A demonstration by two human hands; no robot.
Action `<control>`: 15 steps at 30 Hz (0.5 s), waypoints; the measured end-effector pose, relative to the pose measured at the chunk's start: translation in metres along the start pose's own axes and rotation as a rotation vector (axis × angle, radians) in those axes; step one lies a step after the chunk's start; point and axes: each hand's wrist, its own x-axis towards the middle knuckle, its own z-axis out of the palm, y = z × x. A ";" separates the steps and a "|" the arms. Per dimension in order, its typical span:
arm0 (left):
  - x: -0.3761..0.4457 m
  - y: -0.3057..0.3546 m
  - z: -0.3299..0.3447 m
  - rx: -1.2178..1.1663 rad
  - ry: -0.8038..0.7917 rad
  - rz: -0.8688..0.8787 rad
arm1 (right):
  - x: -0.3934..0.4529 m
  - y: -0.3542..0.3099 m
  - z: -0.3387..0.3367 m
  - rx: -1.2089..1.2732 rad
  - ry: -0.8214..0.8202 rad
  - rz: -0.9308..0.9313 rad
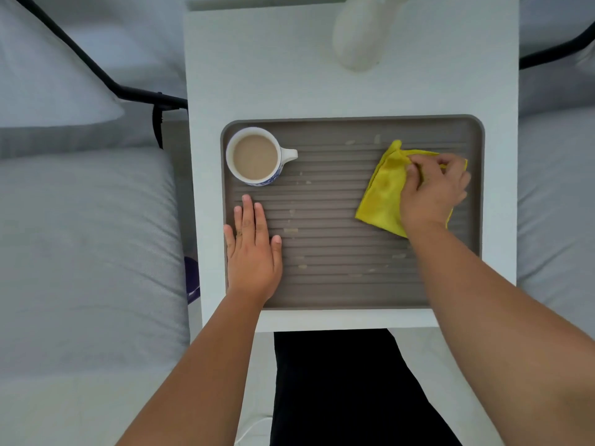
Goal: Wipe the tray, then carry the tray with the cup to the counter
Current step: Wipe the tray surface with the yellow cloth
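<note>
The tray (352,130) lies on the white desk (257,75), long axis running left to right across the frame. The right hand (433,191) presses a yellow cloth (384,191) at the tray's right side, fingers (415,175) curled and bunching its upper fold. Crumbs (291,230) lie left and below the cloth, toward centre frame, so the wipe should probably travel leftward. The left hand (252,249) rests flat, fingers straight, at the tray's lower left. The cup (256,156), full, occupies the upper-left corner.
</note>
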 end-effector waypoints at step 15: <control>0.003 -0.006 0.002 -0.165 0.076 0.070 | -0.027 -0.061 0.043 -0.227 -0.281 -0.596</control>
